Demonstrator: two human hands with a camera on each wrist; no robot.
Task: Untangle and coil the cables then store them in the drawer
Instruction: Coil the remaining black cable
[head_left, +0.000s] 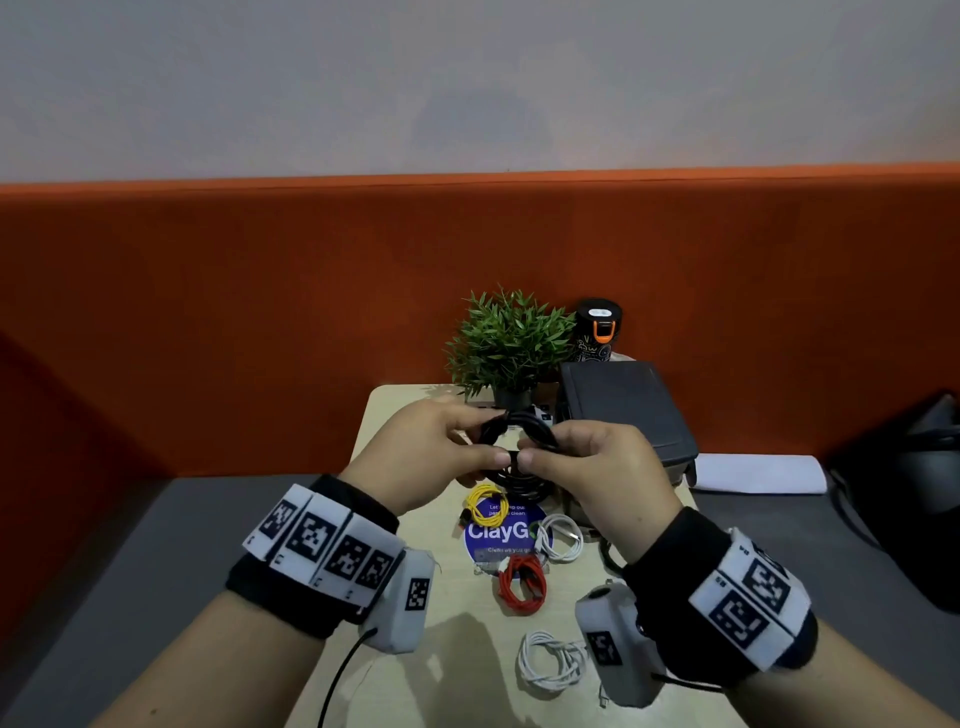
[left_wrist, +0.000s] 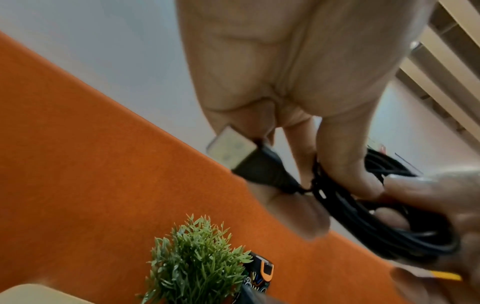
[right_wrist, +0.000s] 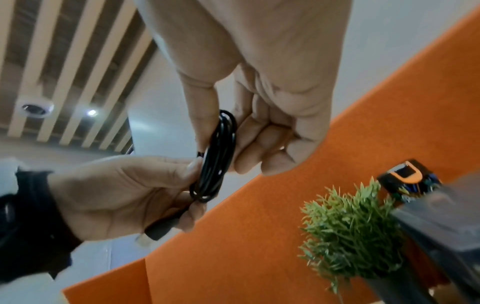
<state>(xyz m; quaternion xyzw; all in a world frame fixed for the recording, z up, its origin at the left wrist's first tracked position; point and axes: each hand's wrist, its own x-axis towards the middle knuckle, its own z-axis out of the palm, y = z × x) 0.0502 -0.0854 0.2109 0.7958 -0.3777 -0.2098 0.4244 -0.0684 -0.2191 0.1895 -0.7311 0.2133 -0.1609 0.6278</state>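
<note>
Both hands hold one black cable (head_left: 535, 423) wound into a small coil, lifted above the beige table (head_left: 395, 499). My left hand (head_left: 493, 436) pinches the coil's left side. In the left wrist view its USB plug (left_wrist: 233, 148) sticks out under the left hand (left_wrist: 322, 191). My right hand (head_left: 540, 447) pinches the coil's right side between thumb and fingers; the right wrist view shows the right hand (right_wrist: 223, 139) round the coil (right_wrist: 215, 164). A yellow coil (head_left: 487, 506), a white coil (head_left: 561, 538), a red coil (head_left: 522, 582) and another white coil (head_left: 553, 660) lie on the table. The black drawer unit (head_left: 623, 410) stands at the right.
A potted plant (head_left: 511, 343) and a dark bottle (head_left: 597, 327) stand at the table's back, against an orange partition (head_left: 260, 312). A round blue sticker (head_left: 498, 530) lies under the coils. A white sheet (head_left: 758, 473) and a black bag (head_left: 909, 493) sit on the grey surface to the right.
</note>
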